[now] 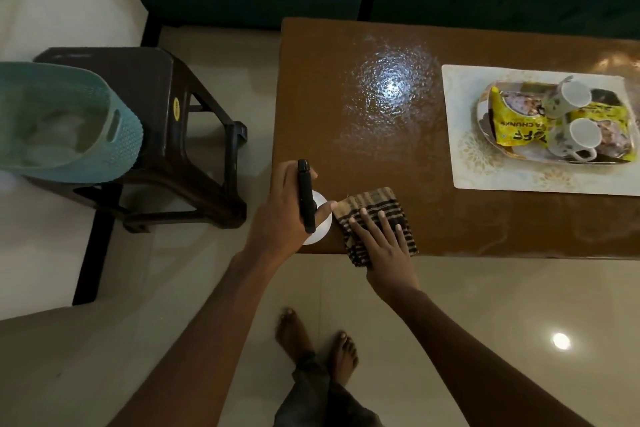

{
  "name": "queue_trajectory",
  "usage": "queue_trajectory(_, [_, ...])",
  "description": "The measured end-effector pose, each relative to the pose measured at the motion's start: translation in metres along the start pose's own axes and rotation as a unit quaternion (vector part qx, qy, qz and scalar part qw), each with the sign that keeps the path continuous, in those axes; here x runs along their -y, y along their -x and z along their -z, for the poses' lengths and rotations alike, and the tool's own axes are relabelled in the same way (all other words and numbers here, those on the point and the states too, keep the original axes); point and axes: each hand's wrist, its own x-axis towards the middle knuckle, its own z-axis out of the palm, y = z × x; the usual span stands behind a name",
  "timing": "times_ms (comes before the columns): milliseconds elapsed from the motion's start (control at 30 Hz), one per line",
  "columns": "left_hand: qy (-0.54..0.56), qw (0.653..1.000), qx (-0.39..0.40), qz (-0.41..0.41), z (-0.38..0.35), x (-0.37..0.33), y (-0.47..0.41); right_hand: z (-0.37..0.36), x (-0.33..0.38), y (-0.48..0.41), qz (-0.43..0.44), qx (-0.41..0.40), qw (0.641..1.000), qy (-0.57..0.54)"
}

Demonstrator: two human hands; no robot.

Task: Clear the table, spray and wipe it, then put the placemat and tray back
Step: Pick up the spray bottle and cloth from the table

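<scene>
1. Progress, as I judge it: the table is only partly dealt with. A wet, beaded patch glistens in its left half, nearer the far edge, so spraying has begun, but clearing is not done.
2. The placemat lies at the right end, carrying the tray with two mugs and yellow packets.
3. My left hand is clenched round the spray bottle at the near left corner.
4. My right hand lies flat, fingers straight, pressing the cloth down at the near edge, just beside the bottle; it grasps nothing.
5. The cloth is folded, brown with dark stripes, and overhangs the edge slightly. Wiping looks next to me, and the placemat and tray have yet to be moved.
</scene>
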Motion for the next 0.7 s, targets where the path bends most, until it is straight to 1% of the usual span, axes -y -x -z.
queue_trajectory(67, [0.002, 1.000, -0.007, 0.013, 0.005, -0.003, 0.010, 0.006, 0.005, 0.007, -0.005, 0.001, 0.997, -0.074])
queue_trajectory(133, [0.007, 0.999, -0.014, 0.028, 0.011, -0.010, 0.019, 0.020, 0.011, 0.009, -0.057, 0.016, 0.979, -0.195])
queue_trajectory(200, [0.018, 0.999, -0.016, 0.047, 0.022, -0.021, 0.029, 0.039, 0.016, 0.012, -0.118, 0.004, 0.949, -0.292])
queue_trajectory(233, [0.027, 0.998, -0.020, 0.056, 0.029, -0.027, 0.033, 0.050, 0.021, 0.013, -0.135, -0.007, 0.936, -0.326])
queue_trajectory(367, [0.052, 0.995, -0.034, 0.080, 0.061, -0.046, 0.053, 0.097, 0.043, 0.021, -0.156, -0.064, 0.871, -0.462])
queue_trajectory(400, [0.044, 0.995, -0.030, 0.084, 0.068, -0.052, 0.058, 0.109, 0.050, 0.023, -0.157, -0.069, 0.859, -0.483])
queue_trajectory(533, [0.032, 0.995, -0.033, 0.090, 0.107, -0.083, 0.074, 0.166, 0.086, 0.040, -0.146, -0.104, 0.835, -0.520])
queue_trajectory(700, [0.026, 0.995, -0.036, 0.091, 0.154, -0.112, 0.094, 0.214, 0.133, 0.065, -0.102, -0.125, 0.865, -0.475])
